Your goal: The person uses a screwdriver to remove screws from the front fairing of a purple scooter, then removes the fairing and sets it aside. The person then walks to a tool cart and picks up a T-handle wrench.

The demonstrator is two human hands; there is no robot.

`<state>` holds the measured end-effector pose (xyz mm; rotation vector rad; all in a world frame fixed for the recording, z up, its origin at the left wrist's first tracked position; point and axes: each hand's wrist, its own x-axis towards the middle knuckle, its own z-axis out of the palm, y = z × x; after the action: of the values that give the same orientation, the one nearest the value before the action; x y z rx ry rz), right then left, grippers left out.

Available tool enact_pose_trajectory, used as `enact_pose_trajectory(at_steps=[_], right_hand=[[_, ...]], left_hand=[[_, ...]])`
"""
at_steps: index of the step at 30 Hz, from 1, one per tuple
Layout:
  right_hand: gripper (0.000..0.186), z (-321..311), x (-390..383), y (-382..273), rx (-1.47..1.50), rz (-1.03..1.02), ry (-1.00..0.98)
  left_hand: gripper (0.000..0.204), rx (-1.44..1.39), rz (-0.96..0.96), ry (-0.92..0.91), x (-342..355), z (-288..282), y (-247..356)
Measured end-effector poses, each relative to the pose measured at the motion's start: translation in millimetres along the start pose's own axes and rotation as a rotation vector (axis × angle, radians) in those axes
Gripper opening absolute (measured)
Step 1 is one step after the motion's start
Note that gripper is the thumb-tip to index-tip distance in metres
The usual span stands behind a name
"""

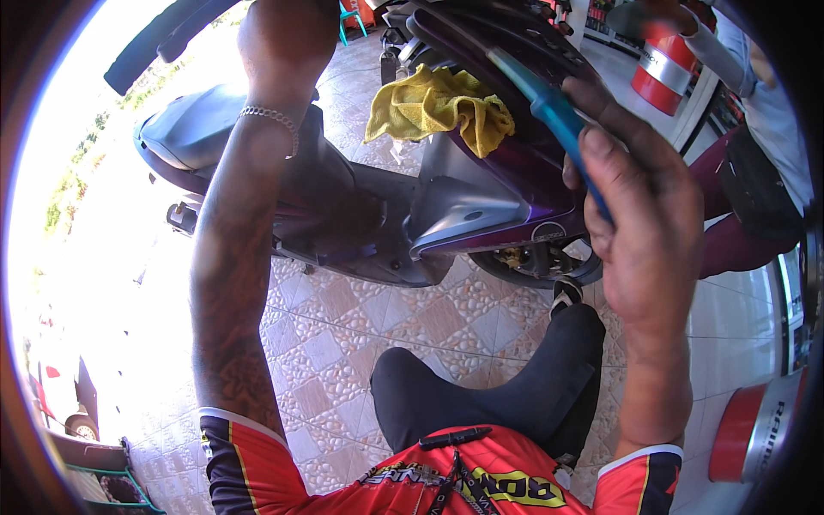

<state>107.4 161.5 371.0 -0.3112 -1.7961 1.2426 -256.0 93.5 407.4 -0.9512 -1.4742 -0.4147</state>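
My right hand [648,206] is closed around the teal handle of a screwdriver [558,116]. Its thin shaft slants up and left across the dark purple front panel of a scooter [506,180]. High on the left, my left hand [287,39] is raised near the black handlebar grip [184,30]; its back faces me, and its fingers are hidden. A crumpled yellow cloth [438,107] hangs over the scooter's front, between my two hands.
The scooter's seat [193,129] extends to the left, its front wheel [541,257] to the right. Another person [764,146] stands close at the right. Red-and-silver drums [663,73] stand beyond and at the lower right [755,429]. Patterned tiles [335,343] cover the floor.
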Motion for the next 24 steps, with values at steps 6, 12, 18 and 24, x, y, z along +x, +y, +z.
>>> enact_pose_trajectory(at_steps=[6, 12, 18, 24], right_hand=[[0.026, -15, 12, -12, 0.696, 0.565, -0.185], [0.054, -23, 3, -34, 0.251, 0.324, -0.216], [0.037, -4, -6, -14, -0.852, -0.636, -0.023], [0.036, 9, 2, -5, -0.681, -0.629, -0.028]], left_hand=[[0.040, -0.004, -0.005, 0.001, -2, -3, 1], [0.040, 0.000, -0.014, -0.009, -4, -6, 2], [0.041, -0.004, -0.022, -0.005, -4, -6, 3], [0.042, 0.002, -0.020, -0.005, -3, -1, -1]])
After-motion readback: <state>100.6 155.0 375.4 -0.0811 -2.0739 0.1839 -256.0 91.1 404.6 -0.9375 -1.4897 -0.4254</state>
